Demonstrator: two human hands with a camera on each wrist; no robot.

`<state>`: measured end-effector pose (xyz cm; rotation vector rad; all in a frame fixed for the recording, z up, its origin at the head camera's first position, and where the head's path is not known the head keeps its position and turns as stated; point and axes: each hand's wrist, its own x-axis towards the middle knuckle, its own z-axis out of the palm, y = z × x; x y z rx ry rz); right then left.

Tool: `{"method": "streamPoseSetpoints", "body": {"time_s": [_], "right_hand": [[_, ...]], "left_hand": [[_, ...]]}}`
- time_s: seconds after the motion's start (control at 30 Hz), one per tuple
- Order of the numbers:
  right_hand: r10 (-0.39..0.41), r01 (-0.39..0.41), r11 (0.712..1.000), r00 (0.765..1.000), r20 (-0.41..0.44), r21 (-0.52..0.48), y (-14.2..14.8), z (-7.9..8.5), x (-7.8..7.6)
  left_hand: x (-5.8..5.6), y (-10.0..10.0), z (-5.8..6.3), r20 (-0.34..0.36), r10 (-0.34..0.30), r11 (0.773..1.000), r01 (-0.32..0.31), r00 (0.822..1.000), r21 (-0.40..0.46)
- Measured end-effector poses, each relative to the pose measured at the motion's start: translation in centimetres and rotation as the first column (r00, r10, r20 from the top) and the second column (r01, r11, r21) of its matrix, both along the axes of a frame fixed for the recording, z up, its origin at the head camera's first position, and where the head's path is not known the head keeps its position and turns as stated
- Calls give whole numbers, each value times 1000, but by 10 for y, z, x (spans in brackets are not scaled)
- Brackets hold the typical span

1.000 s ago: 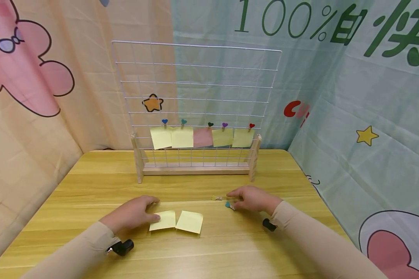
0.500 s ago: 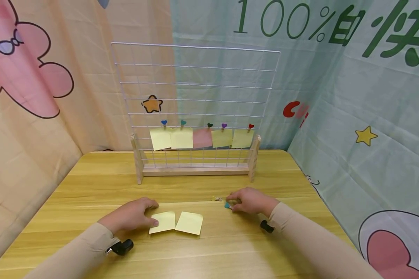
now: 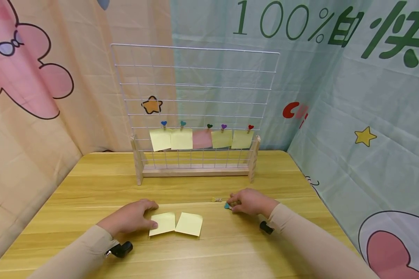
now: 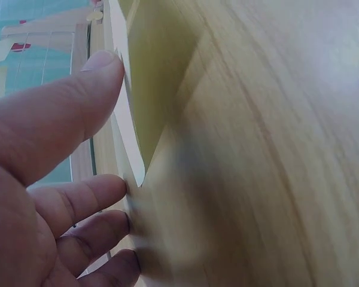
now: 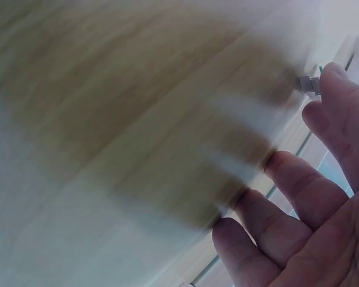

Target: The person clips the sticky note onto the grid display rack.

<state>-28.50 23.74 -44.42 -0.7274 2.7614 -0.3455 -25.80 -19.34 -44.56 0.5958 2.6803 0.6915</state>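
Observation:
My right hand pinches a small clothespin with a teal heart between thumb and index finger, low over the table. In the right wrist view the end of this clothespin sticks out beside the fingertips, and the other fingertips rest on the wood. A yellow heart clothespin lies just left of that hand. My left hand rests on the table, its thumb touching the left edge of a yellow sticky note. Another yellow sticky note lies right beside it, its edges curling up slightly.
A white wire grid in a wooden stand stands at the back of the table. Heart clothespins hold a row of yellow notes and a pink note on it. Printed curtains enclose the table.
The right fingers have closed on the teal clothespin, drawing in from beside it. My left hand stays at the note's edge, its thumb shifted very slightly left.

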Motion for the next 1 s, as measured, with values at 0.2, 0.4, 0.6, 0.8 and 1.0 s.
{"method": "streamPoseSetpoints", "body": {"time_s": [0.2,0.4,0.6,0.8,1.0], "right_hand": [[4,-4,1000,1000,15,-3,-2,0,3],[-5,4,1000,1000,18,17,-3,-1,3],[-13,13,1000,1000,25,17,-5,-2,2],[-13,12,1000,1000,21,22,-10,4,3],[-15,16,999,1000,-4,28,-16,7,3]], "left_hand": [[3,0,-1,2,0,1000,0,1000,4],[3,-1,-2,4,-8,1000,8,1000,-1],[4,-1,-2,7,-9,1000,9,1000,-12],[6,2,0,-27,-15,999,15,1000,-33],[7,3,2,-31,-12,998,10,999,-64]]}}
